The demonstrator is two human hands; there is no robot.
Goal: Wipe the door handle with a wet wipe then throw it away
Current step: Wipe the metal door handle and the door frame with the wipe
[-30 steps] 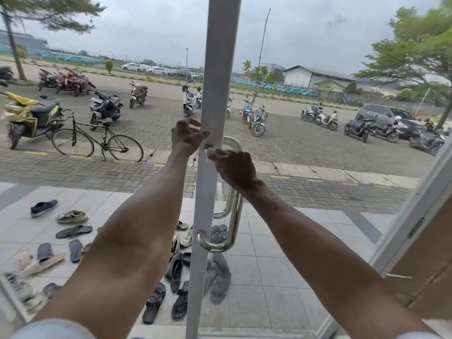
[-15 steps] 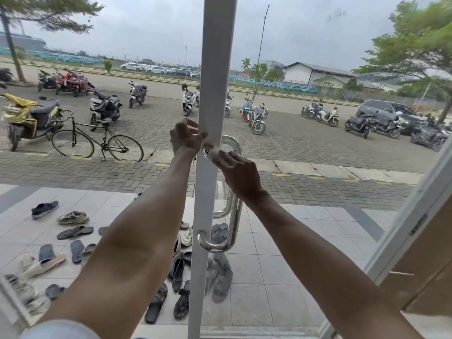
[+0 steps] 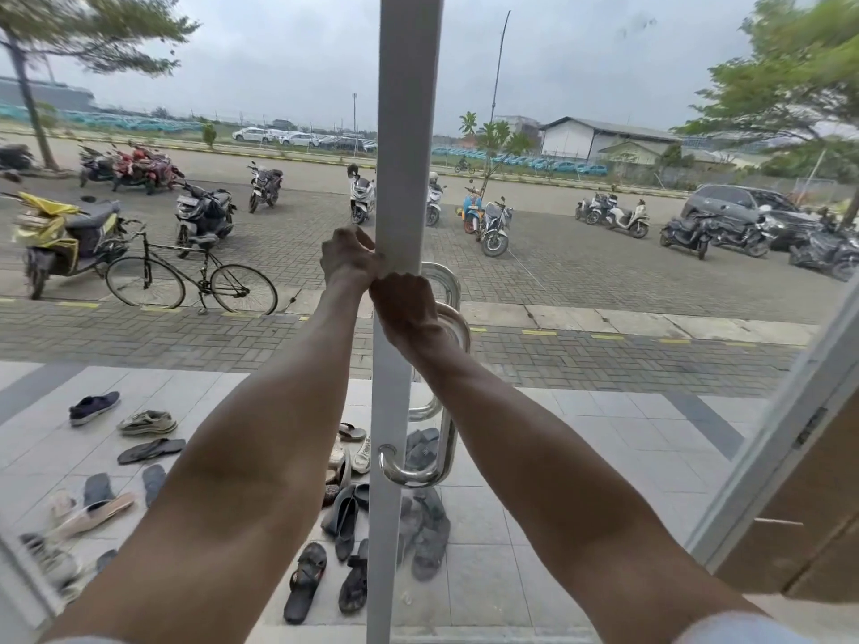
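No text, label, brand or number is legible: the door handle (image 3: 447, 439) bears none, and the parked motorbikes' (image 3: 204, 213) plates are blurred.

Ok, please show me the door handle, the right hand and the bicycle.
door handle (image 3: 447, 439): head view, lower straight bar.
right hand (image 3: 406, 309): head view, back of hand.
bicycle (image 3: 188, 271): head view, middle of frame.

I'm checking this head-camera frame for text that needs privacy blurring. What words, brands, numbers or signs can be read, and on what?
No text can be read in this frame.
Number plates on the parked motorcycles outside: too small and blurred to read.
Curved steel door handle: no lettering visible.
White door frame: no label or sign visible.
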